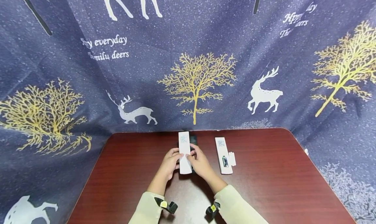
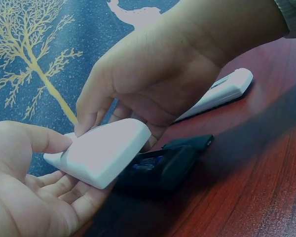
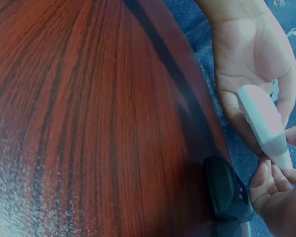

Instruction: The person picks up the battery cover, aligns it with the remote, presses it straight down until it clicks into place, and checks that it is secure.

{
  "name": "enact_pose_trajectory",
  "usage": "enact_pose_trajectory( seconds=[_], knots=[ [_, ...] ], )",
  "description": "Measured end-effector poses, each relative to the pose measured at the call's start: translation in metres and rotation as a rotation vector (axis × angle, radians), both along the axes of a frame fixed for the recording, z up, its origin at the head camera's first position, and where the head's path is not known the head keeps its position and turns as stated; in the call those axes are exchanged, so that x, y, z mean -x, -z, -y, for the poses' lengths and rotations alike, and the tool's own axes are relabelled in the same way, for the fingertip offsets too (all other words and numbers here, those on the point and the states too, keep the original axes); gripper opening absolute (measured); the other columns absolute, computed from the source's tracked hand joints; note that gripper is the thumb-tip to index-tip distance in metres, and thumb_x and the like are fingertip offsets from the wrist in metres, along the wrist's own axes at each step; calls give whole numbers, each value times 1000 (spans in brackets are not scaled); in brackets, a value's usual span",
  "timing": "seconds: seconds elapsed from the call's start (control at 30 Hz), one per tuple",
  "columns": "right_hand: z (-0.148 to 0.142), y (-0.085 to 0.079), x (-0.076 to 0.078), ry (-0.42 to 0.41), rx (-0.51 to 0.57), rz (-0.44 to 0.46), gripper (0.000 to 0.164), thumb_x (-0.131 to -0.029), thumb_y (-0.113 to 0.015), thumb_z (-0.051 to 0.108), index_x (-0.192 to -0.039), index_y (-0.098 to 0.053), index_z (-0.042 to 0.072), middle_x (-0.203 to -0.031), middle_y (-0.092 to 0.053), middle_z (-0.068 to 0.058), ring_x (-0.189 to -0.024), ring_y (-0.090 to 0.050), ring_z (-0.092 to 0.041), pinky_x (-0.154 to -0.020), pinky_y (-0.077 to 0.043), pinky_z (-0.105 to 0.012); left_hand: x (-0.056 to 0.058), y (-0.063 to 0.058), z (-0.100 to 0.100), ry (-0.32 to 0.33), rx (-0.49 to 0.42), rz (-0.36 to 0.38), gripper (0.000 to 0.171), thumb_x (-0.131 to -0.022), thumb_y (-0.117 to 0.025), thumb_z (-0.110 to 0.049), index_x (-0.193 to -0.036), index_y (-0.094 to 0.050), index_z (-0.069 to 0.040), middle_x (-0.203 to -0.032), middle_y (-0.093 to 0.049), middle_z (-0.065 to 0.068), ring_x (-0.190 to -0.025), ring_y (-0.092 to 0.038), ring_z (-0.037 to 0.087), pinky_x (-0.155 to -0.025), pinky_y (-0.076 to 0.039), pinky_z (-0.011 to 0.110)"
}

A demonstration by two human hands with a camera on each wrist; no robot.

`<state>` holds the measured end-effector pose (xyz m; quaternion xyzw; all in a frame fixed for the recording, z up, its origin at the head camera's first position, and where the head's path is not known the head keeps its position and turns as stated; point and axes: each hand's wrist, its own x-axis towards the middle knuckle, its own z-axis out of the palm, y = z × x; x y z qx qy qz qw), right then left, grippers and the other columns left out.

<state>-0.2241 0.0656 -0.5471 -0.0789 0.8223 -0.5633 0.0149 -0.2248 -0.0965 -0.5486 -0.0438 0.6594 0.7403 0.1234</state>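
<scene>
A white remote control (image 1: 184,149) is held up between both hands, its sticker-marked back facing me. My left hand (image 1: 170,161) grips its left edge, with the thumb on the back and the fingers underneath. On the opposite side my right hand (image 1: 202,162) holds it, thumb pressing the back near the middle. Beneath it on the table lies a black remote control (image 2: 160,173), partly hidden in the head view. Its battery compartment stands uncovered with batteries visible, and a black battery cover (image 2: 195,141) lies beside it.
To the right, a second white remote control (image 1: 222,149) lies back up with its battery compartment uncovered. Its white battery cover (image 1: 232,158) is beside it. The reddish-brown table (image 1: 264,171) ends at a patterned blue cloth (image 1: 211,31).
</scene>
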Motion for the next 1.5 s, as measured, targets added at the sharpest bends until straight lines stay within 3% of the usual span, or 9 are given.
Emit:
enact_pose_trajectory(
  seconds=[0.43, 0.73, 1.27, 1.5],
  knots=[
    [1, 1, 2, -7, -1, -5, 56, -97, -63, 21, -148, -45, 5, -104, -62, -10, -81, -57, -11, -71, -49, -24, -4, -8, 0, -11, 14, -7, 46, -99, -54, -12, -140, -43, 5, -122, -64, 18, -92, -66, 11, -74, -58, 31],
    [2, 2, 0, -4, -39, -21, 56, -98, -62, 22, -148, -47, 4, -109, -62, -11, -85, -56, -11, -78, -48, -25, -3, -3, 3, -23, -9, -6, 47, -97, -57, -13, -139, -45, 4, -123, -65, 18, -91, -67, 12, -74, -58, 31],
    [8, 2, -3, -38, -9, -37, 55, -96, -63, 17, -147, -49, 1, -113, -62, -16, -82, -58, -9, -70, -49, -19, -1, -2, 7, -72, 0, -2, 45, -99, -55, -14, -139, -46, 4, -123, -63, 20, -90, -66, 11, -73, -58, 29],
    [11, -1, -8, -66, -35, -38, 55, -96, -63, 18, -147, -50, 3, -116, -62, -16, -87, -60, -12, -74, -51, -20, -1, -2, 11, -88, 24, -13, 47, -101, -53, -15, -142, -43, 5, -128, -61, 23, -91, -64, 9, -73, -57, 29]
  ],
)
